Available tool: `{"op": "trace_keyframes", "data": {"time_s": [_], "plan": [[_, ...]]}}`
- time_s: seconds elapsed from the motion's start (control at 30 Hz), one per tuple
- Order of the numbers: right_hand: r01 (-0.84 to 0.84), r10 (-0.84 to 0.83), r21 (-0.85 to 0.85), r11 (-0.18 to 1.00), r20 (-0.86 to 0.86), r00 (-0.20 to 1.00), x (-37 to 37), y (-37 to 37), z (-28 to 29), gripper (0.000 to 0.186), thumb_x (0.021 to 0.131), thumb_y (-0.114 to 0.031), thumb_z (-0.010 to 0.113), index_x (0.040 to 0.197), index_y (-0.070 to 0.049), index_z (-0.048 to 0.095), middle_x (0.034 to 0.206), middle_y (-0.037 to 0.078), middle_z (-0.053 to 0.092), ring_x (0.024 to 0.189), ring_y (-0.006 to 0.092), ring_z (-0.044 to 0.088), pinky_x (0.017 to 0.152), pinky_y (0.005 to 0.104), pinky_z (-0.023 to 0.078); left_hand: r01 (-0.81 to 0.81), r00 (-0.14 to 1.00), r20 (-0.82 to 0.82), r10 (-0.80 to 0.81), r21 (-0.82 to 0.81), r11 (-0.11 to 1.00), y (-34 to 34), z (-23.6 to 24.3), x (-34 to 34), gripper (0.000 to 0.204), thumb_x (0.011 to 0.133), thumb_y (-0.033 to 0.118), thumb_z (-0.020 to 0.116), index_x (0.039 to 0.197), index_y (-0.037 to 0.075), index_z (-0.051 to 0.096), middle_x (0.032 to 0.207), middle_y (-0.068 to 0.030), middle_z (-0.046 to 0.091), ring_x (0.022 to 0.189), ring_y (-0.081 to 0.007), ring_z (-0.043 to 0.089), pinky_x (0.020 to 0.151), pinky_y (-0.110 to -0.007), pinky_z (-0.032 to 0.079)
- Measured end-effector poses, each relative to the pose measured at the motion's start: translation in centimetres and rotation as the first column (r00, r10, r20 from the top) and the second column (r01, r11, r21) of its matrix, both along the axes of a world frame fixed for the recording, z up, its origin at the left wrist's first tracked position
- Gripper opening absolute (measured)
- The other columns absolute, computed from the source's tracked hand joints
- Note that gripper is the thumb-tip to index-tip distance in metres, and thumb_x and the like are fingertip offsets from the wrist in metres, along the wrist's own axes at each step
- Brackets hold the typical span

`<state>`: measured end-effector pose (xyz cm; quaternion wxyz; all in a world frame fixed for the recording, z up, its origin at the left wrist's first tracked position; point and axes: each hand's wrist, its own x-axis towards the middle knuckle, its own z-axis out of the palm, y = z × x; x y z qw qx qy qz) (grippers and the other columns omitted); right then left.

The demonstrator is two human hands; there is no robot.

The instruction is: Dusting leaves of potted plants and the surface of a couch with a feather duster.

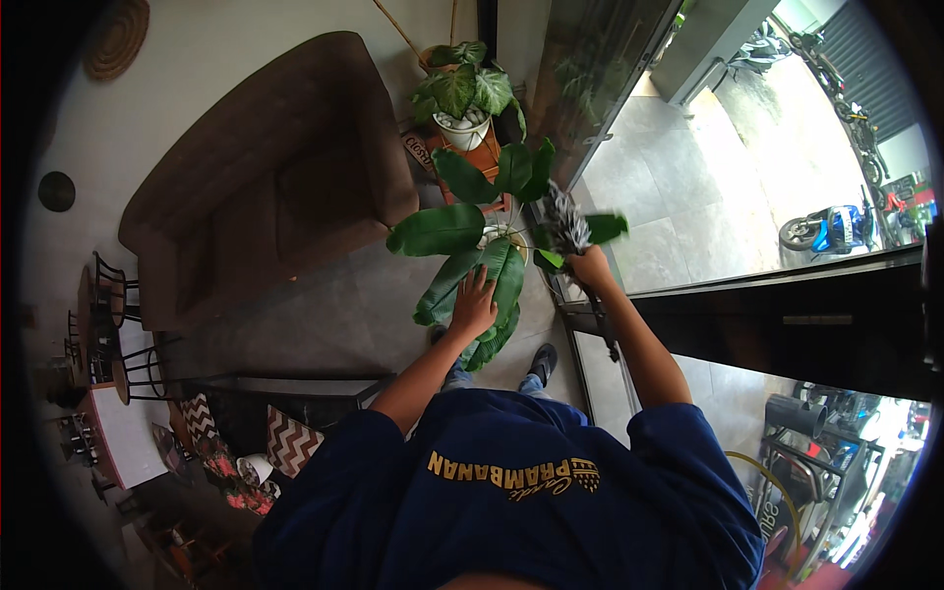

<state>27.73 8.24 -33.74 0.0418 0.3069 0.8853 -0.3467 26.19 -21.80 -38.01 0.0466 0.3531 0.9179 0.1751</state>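
A large potted plant with broad green leaves (439, 230) stands in front of me. My left hand (476, 305) lies on one of its near leaves, fingers stretched out and touching the leaf surface. My right hand (590, 266) is closed around a duster (567, 224) with a grey fluffy head. The duster's head points away from me among the right-hand leaves, and its dark handle hangs back below my fist. Leaves hide most of the plant's white pot (489, 234).
A brown sofa (246, 197) stands to the left. Beyond the plant, a second potted plant (464, 93) rests on a reddish wooden stand (482, 157). A dark-framed glass door (590, 108) is close on the right, with motorbikes (831, 231) outside. Patterned cushions (293, 441) lie at the lower left.
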Motion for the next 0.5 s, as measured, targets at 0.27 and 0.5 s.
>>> {"op": "trace_keyframes", "data": {"time_s": [0.27, 0.5], "plan": [[-0.167, 0.177, -0.07, 0.983, 0.171, 0.969, -2.0, 1.1, -1.6, 0.044, 0.071, -0.024, 0.065, 0.095, 0.012, 0.059, 0.097, 0.033, 0.062, 0.097, 0.0447, 0.061, 0.085, 0.0463, 0.049, 0.108, 0.991, 0.082, -0.108, 0.012, 0.994, -2.7, 1.2, -0.5, 0.049, 0.079, 0.019, 0.065, 0.125, 0.005, 0.055, 0.149, -0.0205, 0.028, 0.13, -0.0454, 0.035, 0.103, -0.05, 0.036], [-0.068, 0.072, 0.028, 0.997, -0.202, 0.977, -6.5, 0.2, -4.3, 0.033, 0.076, -0.026, 0.066, 0.091, 0.004, 0.064, 0.085, 0.028, 0.064, 0.084, 0.043, 0.063, 0.075, 0.0461, 0.05, 0.199, 0.977, 0.082, -0.198, -0.003, 0.98, -3.3, 1.3, -2.0, 0.05, 0.079, 0.02, 0.066, 0.126, 0.006, 0.055, 0.15, -0.0199, 0.028, 0.13, -0.0448, 0.036, 0.103, -0.05, 0.037]]}}
